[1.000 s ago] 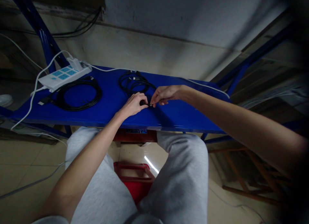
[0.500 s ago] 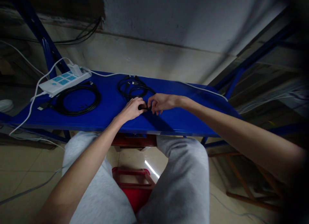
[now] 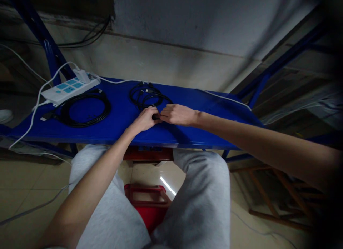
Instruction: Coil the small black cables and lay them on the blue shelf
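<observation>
My left hand point(image 3: 147, 118) is closed on a dark piece of a black cable point(image 3: 155, 117), just above the front middle of the blue table point(image 3: 128, 133). Right beside it, my right hand point(image 3: 179, 114) pinches at the same piece, its fingers curled and their tips mostly hidden. Behind both hands the loose loops of black cable point(image 3: 132, 96) lie on the tabletop, with a small plug point(image 3: 146, 90) among them. Which end of the cable sits between my fingers cannot be made out.
A coiled black cable point(image 3: 109, 108) with plugs lies at the left, against a white power strip point(image 3: 57, 96). The white cord point(image 3: 131, 80) runs along the table's back edge. Blue frame posts point(image 3: 258, 85) rise at both sides. Below stands a red stool point(image 3: 150, 215) between my legs.
My right hand has moved slightly left and closed, its fingers now curled against the piece in my left hand. The left hand keeps its hold, and the view has shifted a little.
</observation>
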A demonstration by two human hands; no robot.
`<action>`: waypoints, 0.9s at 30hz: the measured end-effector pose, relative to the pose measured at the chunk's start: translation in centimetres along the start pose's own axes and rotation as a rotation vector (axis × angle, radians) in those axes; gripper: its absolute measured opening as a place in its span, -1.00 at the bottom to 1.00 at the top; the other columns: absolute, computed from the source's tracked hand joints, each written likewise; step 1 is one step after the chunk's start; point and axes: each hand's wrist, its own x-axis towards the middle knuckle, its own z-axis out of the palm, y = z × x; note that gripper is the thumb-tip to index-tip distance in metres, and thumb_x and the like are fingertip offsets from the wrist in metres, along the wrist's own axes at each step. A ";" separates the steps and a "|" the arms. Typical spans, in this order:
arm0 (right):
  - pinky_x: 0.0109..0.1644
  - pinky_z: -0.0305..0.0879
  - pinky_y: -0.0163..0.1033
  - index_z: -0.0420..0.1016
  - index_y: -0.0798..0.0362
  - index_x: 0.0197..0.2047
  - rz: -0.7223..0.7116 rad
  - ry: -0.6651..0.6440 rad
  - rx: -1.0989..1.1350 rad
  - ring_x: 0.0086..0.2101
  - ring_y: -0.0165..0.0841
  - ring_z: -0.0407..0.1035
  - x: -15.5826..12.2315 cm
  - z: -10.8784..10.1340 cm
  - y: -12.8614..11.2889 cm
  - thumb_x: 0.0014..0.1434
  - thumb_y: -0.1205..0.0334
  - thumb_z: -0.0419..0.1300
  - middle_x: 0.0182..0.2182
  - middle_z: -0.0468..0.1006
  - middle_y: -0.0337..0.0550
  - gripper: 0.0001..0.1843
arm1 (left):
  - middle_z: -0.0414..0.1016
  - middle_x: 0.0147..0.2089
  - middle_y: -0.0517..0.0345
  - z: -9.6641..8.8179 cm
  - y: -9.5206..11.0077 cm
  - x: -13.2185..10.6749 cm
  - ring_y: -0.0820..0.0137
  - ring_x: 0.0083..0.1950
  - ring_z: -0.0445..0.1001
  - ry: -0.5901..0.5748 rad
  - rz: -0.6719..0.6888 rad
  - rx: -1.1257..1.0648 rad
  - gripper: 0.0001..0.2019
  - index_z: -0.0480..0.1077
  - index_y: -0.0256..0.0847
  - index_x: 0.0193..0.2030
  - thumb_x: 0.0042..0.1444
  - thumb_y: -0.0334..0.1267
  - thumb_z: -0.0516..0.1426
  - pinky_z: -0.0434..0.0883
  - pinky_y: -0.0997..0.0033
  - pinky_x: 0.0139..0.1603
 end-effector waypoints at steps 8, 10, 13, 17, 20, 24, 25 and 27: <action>-0.03 0.21 -0.16 0.58 0.13 -0.09 0.364 -0.174 0.189 -0.13 -0.22 0.46 1.1 -2.4 -1.5 0.21 0.46 0.13 -0.20 0.62 0.01 -0.74 | 0.50 -0.29 0.09 -0.4 0.4 0.0 0.29 -0.18 0.46 -0.015 -0.010 0.035 -0.90 0.47 -0.25 -0.35 0.07 -0.37 0.32 0.41 0.27 -0.08; -0.09 0.25 -0.20 0.61 0.11 -0.13 0.568 -0.195 0.318 -0.17 -0.22 0.48 1.4 -2.3 -1.9 0.20 0.43 0.14 -0.21 0.63 0.01 -0.76 | 0.52 -0.27 0.08 -0.4 0.5 -0.1 0.28 -0.14 0.46 -0.011 -0.020 0.041 -0.90 0.48 -0.25 -0.32 0.07 -0.36 0.32 0.41 0.27 -0.06; -0.19 0.28 -0.27 0.64 0.09 -0.20 0.832 -0.174 0.552 -0.22 -0.25 0.49 1.6 -1.8 -1.8 0.20 0.35 0.17 -0.27 0.63 -0.04 -0.80 | 0.54 -0.22 0.07 -0.5 0.6 -0.1 0.27 -0.09 0.47 -0.014 -0.016 0.043 -0.91 0.49 -0.24 -0.29 0.09 -0.35 0.32 0.41 0.26 -0.03; -0.32 0.28 -0.34 0.64 0.14 -0.30 0.987 -0.171 0.898 -0.38 -0.36 0.44 1.5 -1.2 -1.2 0.17 0.34 0.17 -0.38 0.61 -0.08 -0.81 | 0.54 -0.22 0.07 -0.6 1.0 -0.1 0.27 -0.09 0.47 -0.026 0.003 0.070 -0.94 0.51 -0.24 -0.28 0.11 -0.36 0.30 0.40 0.26 -0.03; -0.41 0.25 -0.35 0.63 0.18 -0.28 1.092 -0.185 1.049 -0.50 -0.42 0.35 1.4 -1.2 -0.9 0.16 0.31 0.17 -0.45 0.58 -0.10 -0.80 | 0.53 -0.24 0.09 -0.6 1.2 -0.1 0.29 -0.12 0.46 -0.026 0.026 0.056 -0.96 0.51 -0.23 -0.26 0.14 -0.35 0.28 0.39 0.29 -0.07; -0.44 0.24 -0.36 0.61 0.16 -0.30 1.077 -0.246 1.109 -0.54 -0.45 0.32 1.2 -1.2 -0.7 0.11 0.31 0.20 -0.49 0.56 -0.12 -0.84 | 0.53 -0.25 0.12 -0.6 1.2 -0.1 0.32 -0.14 0.47 -0.002 0.040 0.001 -0.97 0.52 -0.21 -0.29 0.18 -0.34 0.25 0.38 0.31 -0.06; -0.44 0.24 -0.37 0.61 0.16 -0.30 1.035 -0.268 1.120 -0.53 -0.45 0.33 1.1 -1.1 -0.7 0.10 0.33 0.19 -0.48 0.57 -0.12 -0.84 | 0.53 -0.25 0.13 -0.6 1.1 -0.1 0.33 -0.15 0.48 0.005 0.035 -0.008 -0.96 0.51 -0.21 -0.30 0.18 -0.34 0.24 0.37 0.32 -0.06; -0.43 0.23 -0.38 0.61 0.15 -0.29 0.947 -0.306 1.126 -0.51 -0.44 0.35 0.8 -0.9 -0.8 0.07 0.36 0.18 -0.47 0.59 -0.13 -0.82 | 0.53 -0.25 0.13 -0.6 1.0 -0.2 0.35 -0.18 0.48 0.021 0.021 -0.020 -0.95 0.51 -0.22 -0.30 0.19 -0.35 0.22 0.37 0.33 -0.08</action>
